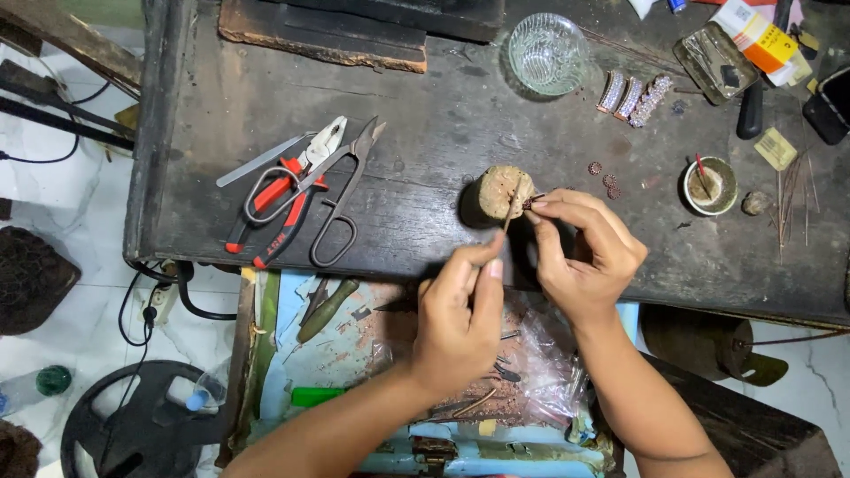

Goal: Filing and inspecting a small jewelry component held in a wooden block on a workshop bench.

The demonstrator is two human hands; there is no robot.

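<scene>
Right hand [584, 257]: thumb and forefinger pinched tight on a tiny dark reddish piece [529, 204], held right against the side of the cork-like block [503, 192]. Too small to tell exactly what the piece is. Other fingers curled under.

Left hand [460, 310]: closed in a pen grip on a thin stick tool [513, 205], tip angled up onto the block's top, touching or just short of the small piece; can't tell which.

Block is the landmark: tan, rough, roughly round, sitting upright on the dark worn workbench [425, 124], near its front edge.

Relative to the block:
- Left of it: long-handled metal shears [341, 190] lying across red-handled pliers [270, 208], a flat metal file [261, 161] touching the pile at the upper left.
- Behind it, slightly right: clear cut-glass bowl [547, 53].
- Right and behind: three stone-set strip pieces [633, 97] side by side.
- Just right, past the right-hand fingers: three small dark round beads [606, 177], near each other but apart.
- Farther right: small round pot [710, 186] with pale paste and a red-tipped stick standing in it; small stone-like lump [755, 203] just beside that.
- Far right: bundle of thin wires or pins [792, 199] lying loose.
- Below it, off the bench edge and under both wrists: open drawer or tray [354, 354] of scrap, with a crumpled clear plastic bag [540, 354] on it.
</scene>
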